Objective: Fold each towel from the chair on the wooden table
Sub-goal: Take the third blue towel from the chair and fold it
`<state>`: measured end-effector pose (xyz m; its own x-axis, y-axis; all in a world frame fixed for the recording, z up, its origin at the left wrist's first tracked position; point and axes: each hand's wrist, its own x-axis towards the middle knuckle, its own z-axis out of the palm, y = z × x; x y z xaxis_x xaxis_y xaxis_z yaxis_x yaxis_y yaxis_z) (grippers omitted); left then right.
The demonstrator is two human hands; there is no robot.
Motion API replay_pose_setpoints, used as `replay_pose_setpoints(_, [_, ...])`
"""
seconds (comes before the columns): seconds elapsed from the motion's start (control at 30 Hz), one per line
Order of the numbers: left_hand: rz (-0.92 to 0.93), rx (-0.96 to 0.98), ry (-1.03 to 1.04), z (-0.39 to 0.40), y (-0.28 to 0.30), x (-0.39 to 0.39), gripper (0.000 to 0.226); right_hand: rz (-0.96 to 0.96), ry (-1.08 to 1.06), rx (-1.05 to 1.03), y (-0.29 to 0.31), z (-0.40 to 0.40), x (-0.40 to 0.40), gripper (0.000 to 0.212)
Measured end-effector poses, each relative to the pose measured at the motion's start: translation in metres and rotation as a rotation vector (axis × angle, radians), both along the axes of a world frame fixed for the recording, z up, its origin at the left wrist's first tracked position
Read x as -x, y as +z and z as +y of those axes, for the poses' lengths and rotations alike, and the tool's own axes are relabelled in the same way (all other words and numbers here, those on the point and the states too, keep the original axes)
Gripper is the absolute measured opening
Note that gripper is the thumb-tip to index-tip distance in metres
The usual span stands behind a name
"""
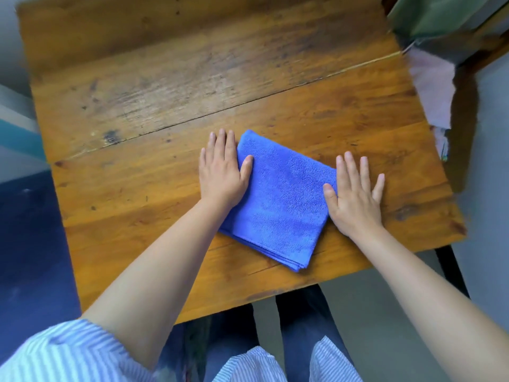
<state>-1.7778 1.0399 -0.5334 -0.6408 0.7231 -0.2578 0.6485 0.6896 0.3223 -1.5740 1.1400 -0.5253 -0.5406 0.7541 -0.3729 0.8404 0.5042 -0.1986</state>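
Observation:
A blue towel (281,199), folded into a thick rectangle with several layers showing at its near corner, lies on the wooden table (165,106) toward the near right. My left hand (221,172) lies flat with straight fingers along the towel's left edge, thumb on the cloth. My right hand (355,194) lies flat over the towel's right edge, fingers spread and partly on the wood. Neither hand grips the cloth.
At the far right, a chair (473,53) holds more cloths: a pink one (432,86) hangs down past the table's right edge and a green one (438,17) lies above it. A dark table leg (451,271) stands at the near right.

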Motion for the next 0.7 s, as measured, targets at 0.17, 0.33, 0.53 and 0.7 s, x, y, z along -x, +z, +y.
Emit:
replay_pose_setpoints(0.17, [0.041, 0.095, 0.043, -0.056, 0.013, -0.015, 0.059, 0.056, -0.001, 0.042, 0.009, 0.011, -0.014, 0.065])
replay_pose_setpoints(0.33, [0.051, 0.109, 0.128, -0.077, 0.027, -0.034, 0.054, 0.151, 0.094, -0.060, 0.022, 0.019, 0.008, 0.049])
replay_pose_setpoints(0.53, [0.047, -0.142, -0.213, -0.001, 0.049, -0.019, 0.049, -0.046, 0.175, -0.019, 0.032, 0.022, 0.025, 0.026])
replay_pose_setpoints(0.7, [0.136, 0.353, -0.476, 0.059, 0.050, -0.005, 0.057, -0.174, 0.159, 0.130, 0.036, 0.034, 0.040, 0.028])
